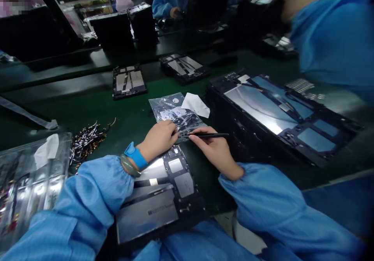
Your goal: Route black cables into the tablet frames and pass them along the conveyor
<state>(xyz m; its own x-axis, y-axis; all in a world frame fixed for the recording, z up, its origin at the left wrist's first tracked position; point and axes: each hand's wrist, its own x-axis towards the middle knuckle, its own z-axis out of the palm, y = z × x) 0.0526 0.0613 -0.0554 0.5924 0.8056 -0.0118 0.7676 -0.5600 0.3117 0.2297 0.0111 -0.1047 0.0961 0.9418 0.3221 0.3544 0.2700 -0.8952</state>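
Observation:
An opened tablet chassis with grey panels lies in front of me on the green mat. My left hand rests curled at the chassis's far edge, its fingertips pressed against a clear plastic bag of small parts. My right hand is closed around black tweezers, whose tip points left toward my left fingertips. Whether the left fingers pinch anything is hidden.
A stack of opened tablets stands at the right. Two more tablets lie on the belt beyond. A pile of small flex cables and a clear tray sit at the left. A person's blue sleeve reaches in at top right.

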